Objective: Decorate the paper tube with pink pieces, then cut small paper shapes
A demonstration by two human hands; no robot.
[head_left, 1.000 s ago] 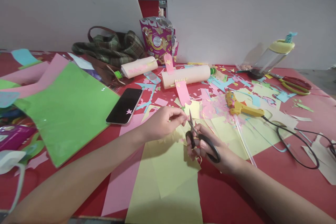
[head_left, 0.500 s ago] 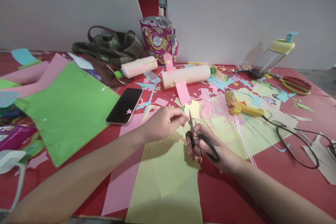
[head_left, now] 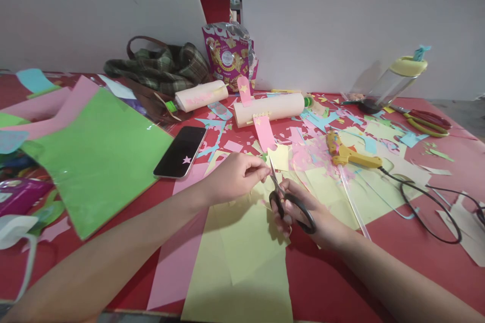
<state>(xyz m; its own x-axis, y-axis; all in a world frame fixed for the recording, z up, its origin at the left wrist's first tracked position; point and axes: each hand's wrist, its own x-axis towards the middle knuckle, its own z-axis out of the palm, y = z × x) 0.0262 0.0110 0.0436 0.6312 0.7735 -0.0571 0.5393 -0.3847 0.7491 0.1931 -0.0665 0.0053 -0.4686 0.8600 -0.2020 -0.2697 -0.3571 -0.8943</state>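
Observation:
My right hand [head_left: 303, 214] grips black-handled scissors [head_left: 290, 201], fingers through the loops, blades pointing up and away. My left hand [head_left: 235, 177] pinches a small scrap of paper right at the blade tips; the scrap is too small to make out. Both hands hover over yellow paper sheets [head_left: 242, 252] lying on a pink sheet [head_left: 174, 262] on the red table [head_left: 333, 282].
A black phone [head_left: 180, 152] and a big green sheet [head_left: 94, 156] lie to the left. Two paper-wrapped rolls [head_left: 271, 107], a snack bag [head_left: 229, 55] and a plaid bag [head_left: 159, 68] sit behind. A yellow glue gun [head_left: 346, 154] with black cord, a bottle [head_left: 394, 83] and red scissors [head_left: 426, 120] are right.
The scissors and my right hand have shifted very slightly; the left hand keeps its pinch at the blades. Nothing else moved.

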